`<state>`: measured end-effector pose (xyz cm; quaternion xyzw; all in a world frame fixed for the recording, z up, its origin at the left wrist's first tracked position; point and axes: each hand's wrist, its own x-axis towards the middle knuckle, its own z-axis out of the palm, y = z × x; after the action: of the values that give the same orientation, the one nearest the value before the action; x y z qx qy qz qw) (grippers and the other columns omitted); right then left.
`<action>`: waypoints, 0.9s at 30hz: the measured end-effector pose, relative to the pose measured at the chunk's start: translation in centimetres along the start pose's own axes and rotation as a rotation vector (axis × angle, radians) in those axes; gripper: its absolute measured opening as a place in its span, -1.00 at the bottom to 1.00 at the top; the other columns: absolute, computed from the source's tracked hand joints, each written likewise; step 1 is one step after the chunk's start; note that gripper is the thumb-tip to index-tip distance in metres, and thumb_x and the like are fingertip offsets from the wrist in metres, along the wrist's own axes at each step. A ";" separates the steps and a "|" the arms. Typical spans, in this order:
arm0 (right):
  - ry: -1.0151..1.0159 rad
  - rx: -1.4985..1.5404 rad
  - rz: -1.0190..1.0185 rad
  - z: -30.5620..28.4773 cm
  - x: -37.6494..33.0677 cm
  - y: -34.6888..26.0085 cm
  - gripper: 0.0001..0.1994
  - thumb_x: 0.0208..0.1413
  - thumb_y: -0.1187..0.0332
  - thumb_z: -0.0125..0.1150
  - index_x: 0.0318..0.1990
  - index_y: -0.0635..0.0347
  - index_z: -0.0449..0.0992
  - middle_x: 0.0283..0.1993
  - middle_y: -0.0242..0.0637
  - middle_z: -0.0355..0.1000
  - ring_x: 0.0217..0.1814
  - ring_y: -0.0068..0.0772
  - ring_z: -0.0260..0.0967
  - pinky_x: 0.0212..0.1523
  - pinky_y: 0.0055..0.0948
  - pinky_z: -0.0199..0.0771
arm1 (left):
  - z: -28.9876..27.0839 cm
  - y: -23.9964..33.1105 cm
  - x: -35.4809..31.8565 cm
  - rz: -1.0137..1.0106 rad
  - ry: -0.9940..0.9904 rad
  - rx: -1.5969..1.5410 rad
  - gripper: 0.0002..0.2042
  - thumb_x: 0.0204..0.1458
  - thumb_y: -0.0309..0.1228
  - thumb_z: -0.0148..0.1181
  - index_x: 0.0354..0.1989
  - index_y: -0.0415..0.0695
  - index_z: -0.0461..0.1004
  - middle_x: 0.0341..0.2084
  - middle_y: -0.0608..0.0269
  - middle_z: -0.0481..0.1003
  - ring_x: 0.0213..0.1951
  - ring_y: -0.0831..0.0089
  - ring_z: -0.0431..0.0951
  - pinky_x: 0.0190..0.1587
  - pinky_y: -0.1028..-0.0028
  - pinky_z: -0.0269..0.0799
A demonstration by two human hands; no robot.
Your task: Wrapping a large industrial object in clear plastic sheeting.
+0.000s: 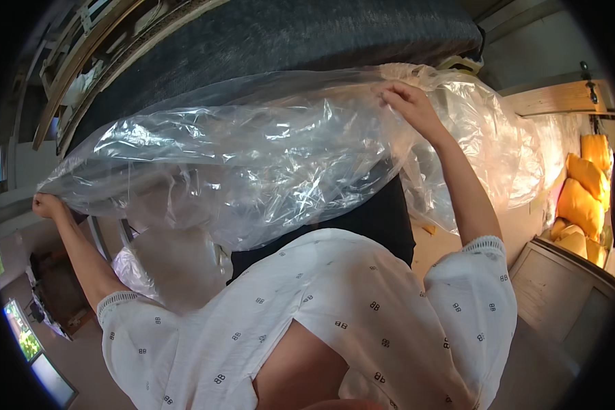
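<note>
A wide sheet of clear plastic film [253,150] stretches across in front of me, crinkled and shiny. My left hand [46,205] is closed on its far-left corner, with the arm reaching out. Toward the upper right, my right hand [402,98] pinches the film near its upper edge. Between the two hands the film sags over my lap and dark trousers. Behind it lies a long dark, fabric-like surface [287,41], which the film's upper edge partly overlaps. More bunched clear film [485,137] spreads out on the right, past my right arm.
Wooden rails [82,68] run along the upper left. A wooden beam [553,101] juts in at the right. Beyond it are stacked yellow-orange bundles [584,191] above a grey cabinet [557,290]. Another piece of plastic film [137,270] hangs low at the left.
</note>
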<state>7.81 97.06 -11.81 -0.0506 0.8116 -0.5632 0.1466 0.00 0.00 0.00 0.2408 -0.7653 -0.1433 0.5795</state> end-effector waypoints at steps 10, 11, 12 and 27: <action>0.414 0.112 -0.335 5.7 2.4 -4.6 -0.87 0.05 0.40 0.12 -0.32 0.26 0.51 -0.38 -0.46 0.41 -0.32 -0.67 0.30 -0.24 -0.70 0.26 | -24.3 6.0 21.3 -0.048 0.197 -0.320 -0.84 -0.17 -0.46 -0.01 -0.66 -0.29 0.42 -0.64 0.17 0.42 -0.65 0.41 0.33 -0.59 0.40 0.30; 0.437 0.055 -0.353 5.9 1.9 -4.9 -0.89 0.02 0.41 0.14 -0.35 0.26 0.52 -0.38 -0.44 0.42 -0.33 -0.66 0.31 -0.25 -0.70 0.26 | -25.9 5.1 22.3 -0.062 0.173 -0.350 -0.84 -0.18 -0.46 0.00 -0.65 -0.29 0.42 -0.64 0.16 0.43 -0.64 0.40 0.33 -0.59 0.40 0.31; 0.431 0.046 -0.354 6.4 1.5 -5.4 -0.89 0.02 0.41 0.14 -0.35 0.26 0.52 -0.38 -0.44 0.42 -0.33 -0.66 0.31 -0.25 -0.70 0.26 | -27.2 4.4 22.5 -0.089 0.151 -0.377 -0.85 -0.18 -0.46 0.00 -0.65 -0.29 0.42 -0.63 0.16 0.43 -0.64 0.40 0.34 -0.59 0.40 0.32; 0.666 -0.296 -0.723 11.0 3.7 -8.8 -0.90 -0.12 0.36 0.25 -0.52 0.14 0.49 -0.51 -0.43 0.34 -0.50 -0.46 0.31 -0.42 -0.48 0.20 | -41.3 19.3 9.9 -0.320 -0.121 -0.720 -0.90 -0.25 -0.51 0.06 -0.63 -0.30 0.45 -0.59 0.12 0.47 -0.60 0.33 0.43 -0.55 0.36 0.41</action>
<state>6.81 83.05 -7.86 -0.1661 0.8159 -0.4427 -0.3328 33.48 13.43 29.59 0.1295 -0.6514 -0.5050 0.5513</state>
